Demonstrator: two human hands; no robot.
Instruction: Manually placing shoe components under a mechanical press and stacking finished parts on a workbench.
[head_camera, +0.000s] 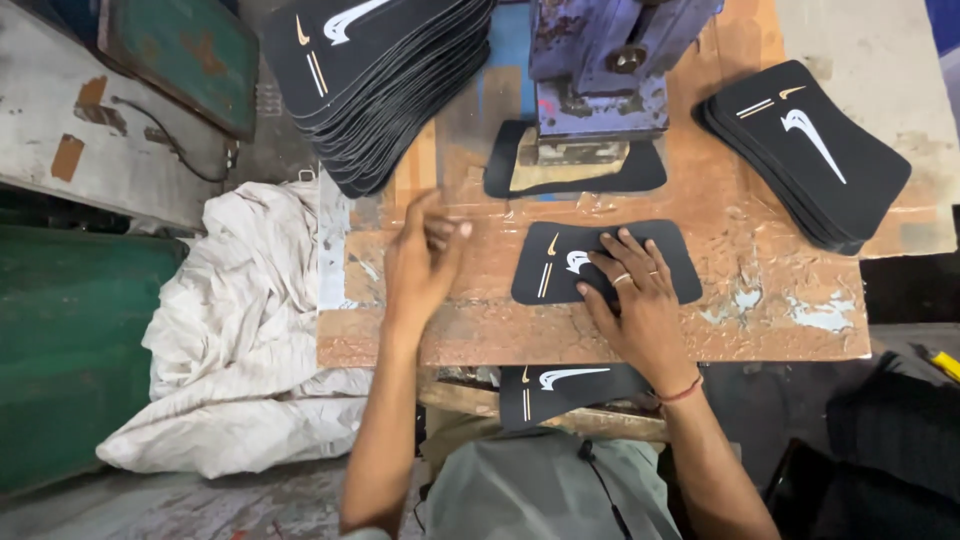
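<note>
Right hand (630, 290) flat, fingers spread, pressing black panel (610, 262); left hand (425, 255) loosely curled, empty.

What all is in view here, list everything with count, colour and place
Black piece: one, black with white and gold marks, middle of the board, under the right hand.
Piece under press: one, black, below the press.
Piece at board edge: one, black, near the person's lap.
Left stack: one tall pile, black, top left.
Right stack: one lower pile, black, top right.
Press: one, blue-purple, top centre.
Board: one, brown, worn.
Cloth: one, white, left of the board.
Left hand: raised over the board, blurred, holding nothing visible.
Right hand: flat on the black piece.
</note>
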